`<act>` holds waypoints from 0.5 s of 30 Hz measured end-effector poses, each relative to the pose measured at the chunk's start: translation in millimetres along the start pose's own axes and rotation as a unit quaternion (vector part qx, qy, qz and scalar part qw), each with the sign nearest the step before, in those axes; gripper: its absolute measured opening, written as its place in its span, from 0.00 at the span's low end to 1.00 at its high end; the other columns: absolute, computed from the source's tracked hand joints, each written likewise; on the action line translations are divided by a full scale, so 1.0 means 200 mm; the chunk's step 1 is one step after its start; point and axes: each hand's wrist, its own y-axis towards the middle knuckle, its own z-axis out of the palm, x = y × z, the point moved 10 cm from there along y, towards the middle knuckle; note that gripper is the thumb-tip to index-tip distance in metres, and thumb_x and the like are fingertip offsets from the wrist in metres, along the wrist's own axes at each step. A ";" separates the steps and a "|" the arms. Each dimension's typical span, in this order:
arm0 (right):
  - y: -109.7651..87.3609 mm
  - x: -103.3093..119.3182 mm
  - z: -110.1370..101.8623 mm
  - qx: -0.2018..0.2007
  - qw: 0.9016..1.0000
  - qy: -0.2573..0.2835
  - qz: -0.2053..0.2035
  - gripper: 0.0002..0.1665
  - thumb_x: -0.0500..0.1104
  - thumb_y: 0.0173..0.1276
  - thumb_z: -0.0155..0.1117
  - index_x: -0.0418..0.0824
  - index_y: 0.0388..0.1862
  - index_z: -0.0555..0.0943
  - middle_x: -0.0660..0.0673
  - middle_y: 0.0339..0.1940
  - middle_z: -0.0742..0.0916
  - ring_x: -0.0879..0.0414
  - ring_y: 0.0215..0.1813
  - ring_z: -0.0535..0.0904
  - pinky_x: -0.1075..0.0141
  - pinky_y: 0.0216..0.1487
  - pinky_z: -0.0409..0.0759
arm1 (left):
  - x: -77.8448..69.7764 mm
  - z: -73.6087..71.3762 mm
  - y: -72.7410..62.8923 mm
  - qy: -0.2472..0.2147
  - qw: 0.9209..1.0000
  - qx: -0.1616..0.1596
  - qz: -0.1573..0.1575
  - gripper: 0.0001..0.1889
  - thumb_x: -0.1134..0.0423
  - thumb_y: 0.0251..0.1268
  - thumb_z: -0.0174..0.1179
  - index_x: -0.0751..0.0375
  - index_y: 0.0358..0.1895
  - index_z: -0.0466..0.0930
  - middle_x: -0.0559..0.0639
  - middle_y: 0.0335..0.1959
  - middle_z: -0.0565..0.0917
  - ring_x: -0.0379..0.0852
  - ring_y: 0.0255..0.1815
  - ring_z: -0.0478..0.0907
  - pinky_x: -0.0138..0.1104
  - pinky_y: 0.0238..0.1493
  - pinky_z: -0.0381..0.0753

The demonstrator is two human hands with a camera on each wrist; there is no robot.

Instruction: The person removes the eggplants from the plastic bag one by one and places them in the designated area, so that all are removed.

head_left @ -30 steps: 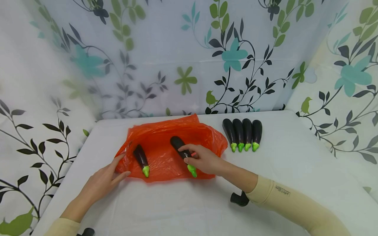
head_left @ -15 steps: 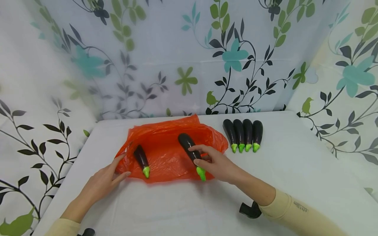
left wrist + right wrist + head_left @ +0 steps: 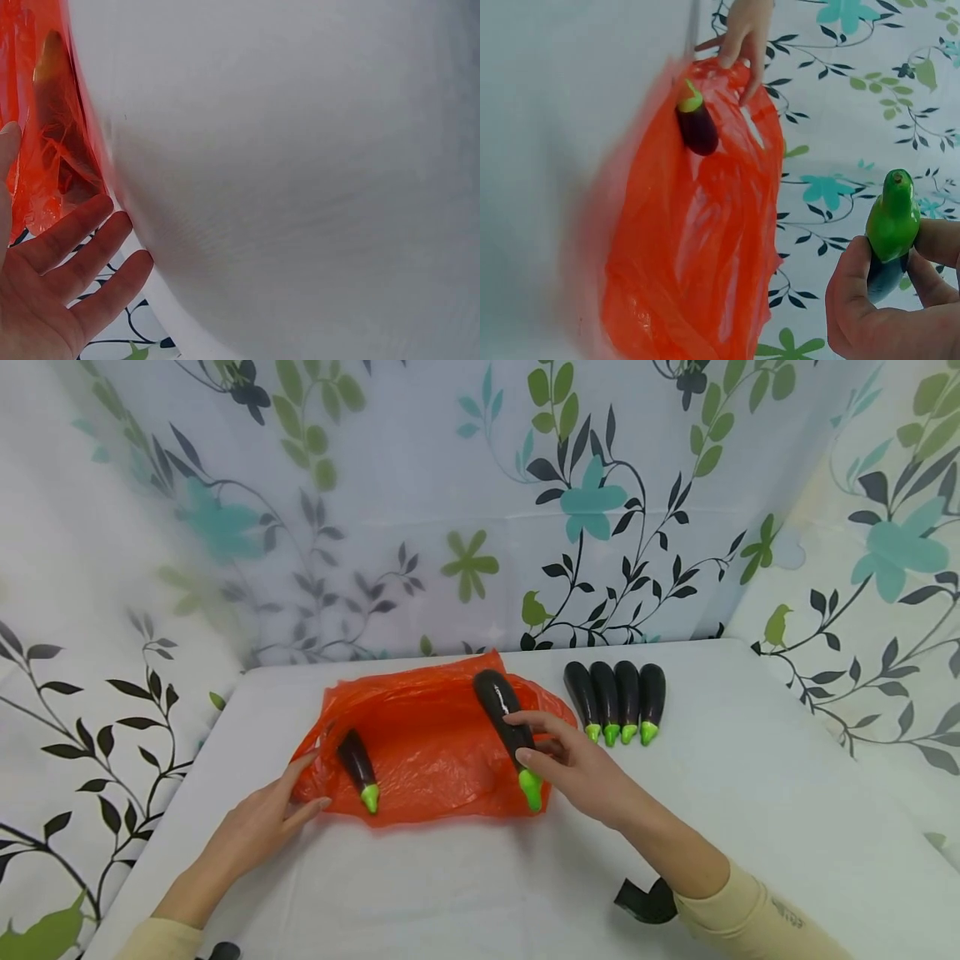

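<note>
In the head view my right hand (image 3: 581,768) pinches an eggplant (image 3: 497,697) with a bright green stem, held above the right part of a red plastic bag (image 3: 442,777). Its stem end (image 3: 897,214) faces the camera in the right wrist view. My left hand (image 3: 251,827) rests at the bag's left edge. In the left wrist view its fingers (image 3: 112,300) are spread and nearly straight. Another eggplant (image 3: 357,768) lies inside the open bag near that hand, stem toward the front.
Several more eggplants (image 3: 615,697) lie side by side on the white table (image 3: 750,777), right of the bag. A black object (image 3: 645,902) shows by the right forearm. Patterned curtains (image 3: 375,510) hang behind and at the sides.
My right hand has moved right and lifted the eggplant up and away from the bag's floor. The left hand and the eggplant in the bag have stayed put.
</note>
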 end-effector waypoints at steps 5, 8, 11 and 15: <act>-0.01 -0.01 -0.06 -0.021 1.000 0.011 0.000 0.25 0.46 0.73 0.60 0.58 0.67 0.72 0.41 0.64 0.74 0.46 0.58 0.77 0.54 0.54 0.80 | 0.00 0.00 -0.01 -0.002 1.000 -0.003 0.001 0.39 0.47 0.65 0.63 0.57 0.73 0.56 0.61 0.43 0.83 0.58 0.42 0.81 0.58 0.43 0.79; -0.01 -0.01 -0.09 -0.029 0.999 0.015 -0.008 0.25 0.46 0.73 0.60 0.58 0.67 0.71 0.41 0.65 0.73 0.45 0.59 0.77 0.54 0.55 0.80 | 0.00 0.00 -0.01 -0.002 1.000 -0.007 0.003 0.38 0.47 0.65 0.63 0.57 0.72 0.56 0.62 0.44 0.83 0.58 0.42 0.81 0.59 0.44 0.78; -0.02 -0.02 -0.12 -0.036 0.999 0.019 -0.010 0.25 0.46 0.73 0.60 0.59 0.67 0.71 0.42 0.66 0.72 0.44 0.61 0.76 0.54 0.56 0.79 | 0.00 0.00 -0.01 -0.002 1.000 -0.009 0.004 0.38 0.48 0.65 0.63 0.57 0.72 0.57 0.62 0.44 0.83 0.58 0.42 0.81 0.58 0.44 0.79; -0.02 -0.02 -0.14 -0.039 0.999 0.025 -0.015 0.25 0.45 0.74 0.59 0.59 0.68 0.70 0.41 0.66 0.72 0.43 0.61 0.76 0.55 0.55 0.80 | 0.00 0.00 -0.01 -0.004 1.000 -0.009 0.005 0.38 0.47 0.65 0.63 0.58 0.72 0.57 0.62 0.43 0.83 0.58 0.41 0.81 0.58 0.44 0.79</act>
